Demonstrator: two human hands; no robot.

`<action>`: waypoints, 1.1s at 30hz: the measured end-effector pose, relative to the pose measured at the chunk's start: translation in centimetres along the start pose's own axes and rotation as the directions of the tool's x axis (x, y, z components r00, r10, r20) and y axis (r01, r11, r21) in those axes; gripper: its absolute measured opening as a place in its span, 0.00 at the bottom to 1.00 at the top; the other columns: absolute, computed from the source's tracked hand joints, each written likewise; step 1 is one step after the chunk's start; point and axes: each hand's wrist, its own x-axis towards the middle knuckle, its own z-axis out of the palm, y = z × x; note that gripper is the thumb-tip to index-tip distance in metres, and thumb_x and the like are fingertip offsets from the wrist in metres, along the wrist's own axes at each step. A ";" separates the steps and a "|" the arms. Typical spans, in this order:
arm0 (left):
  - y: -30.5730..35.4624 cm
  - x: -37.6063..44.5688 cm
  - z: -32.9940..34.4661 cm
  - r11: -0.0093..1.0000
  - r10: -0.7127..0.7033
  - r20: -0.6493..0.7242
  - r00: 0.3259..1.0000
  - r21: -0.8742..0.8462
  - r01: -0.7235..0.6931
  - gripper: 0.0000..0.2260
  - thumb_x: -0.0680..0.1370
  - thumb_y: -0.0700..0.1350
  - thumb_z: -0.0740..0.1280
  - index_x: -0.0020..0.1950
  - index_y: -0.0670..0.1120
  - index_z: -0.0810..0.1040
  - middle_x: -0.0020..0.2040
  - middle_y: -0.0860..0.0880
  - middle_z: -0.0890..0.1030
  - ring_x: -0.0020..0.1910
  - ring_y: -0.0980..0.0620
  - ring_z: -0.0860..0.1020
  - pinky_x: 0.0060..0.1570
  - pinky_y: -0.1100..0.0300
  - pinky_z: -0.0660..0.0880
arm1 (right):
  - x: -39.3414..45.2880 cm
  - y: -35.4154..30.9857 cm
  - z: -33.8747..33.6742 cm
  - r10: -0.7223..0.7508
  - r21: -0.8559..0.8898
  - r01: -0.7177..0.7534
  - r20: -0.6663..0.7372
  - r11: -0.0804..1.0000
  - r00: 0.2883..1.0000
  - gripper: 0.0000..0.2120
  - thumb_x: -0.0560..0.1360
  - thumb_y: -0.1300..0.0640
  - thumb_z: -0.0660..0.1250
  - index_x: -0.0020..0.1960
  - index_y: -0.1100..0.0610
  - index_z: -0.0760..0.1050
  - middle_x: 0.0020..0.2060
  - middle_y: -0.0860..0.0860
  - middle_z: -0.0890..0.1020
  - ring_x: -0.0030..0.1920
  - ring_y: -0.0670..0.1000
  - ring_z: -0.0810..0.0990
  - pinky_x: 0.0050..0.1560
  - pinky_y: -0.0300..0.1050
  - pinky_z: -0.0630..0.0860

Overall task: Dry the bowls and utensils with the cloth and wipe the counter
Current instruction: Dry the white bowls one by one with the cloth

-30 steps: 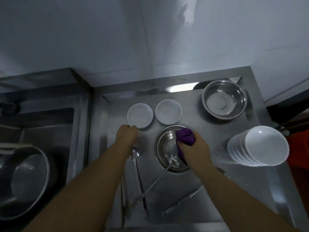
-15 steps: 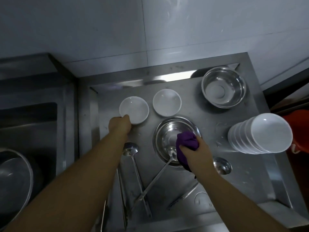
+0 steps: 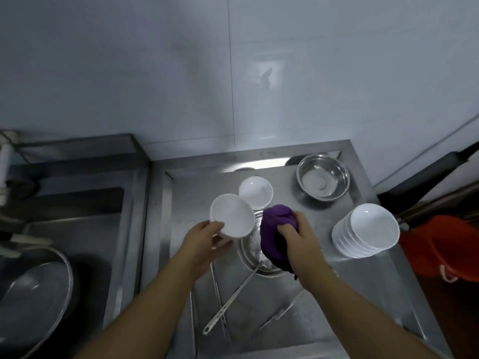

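1. The left hand (image 3: 207,242) has a small white bowl (image 3: 231,216) pinched by its near rim, fingers closed on it, and holds it tilted above the steel table (image 3: 363,294), its hollow turned toward the cloth.
2. The right hand (image 3: 298,237) is closed round a bunched purple cloth (image 3: 274,229), which hangs just beside the lifted bowl and over a steel bowl (image 3: 252,255) in the middle of the table.
3. A ladle (image 3: 233,299) rests with its scoop in that steel bowl and its handle running toward the near edge.
4. Still on the table: a second small white bowl (image 3: 255,190) toward the far edge, another steel bowl (image 3: 323,177) at the far right corner, and a stack of white bowls (image 3: 368,233) by the right edge.
5. To dry this bowl well, I'd press the cloth into the hollow and turn the bowl against it, then sweep the rim and underside.
6. A pinch on one rim looks slippery if wet; a thumb inside and fingers beneath would steady it.
7. Keeping the bowl low over the table would limit the harm of a slip.
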 end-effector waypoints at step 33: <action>2.0 -24.7 3.4 0.945 0.280 0.678 0.679 -0.070 -0.319 0.44 0.71 0.60 0.80 0.81 0.46 0.67 0.76 0.32 0.72 0.74 0.28 0.72 0.73 0.27 0.67 | -15.3 -13.3 -3.7 -0.646 -0.374 0.751 0.384 0.544 0.659 0.25 0.77 0.67 0.66 0.70 0.48 0.80 0.64 0.44 0.84 0.61 0.45 0.81 0.65 0.40 0.76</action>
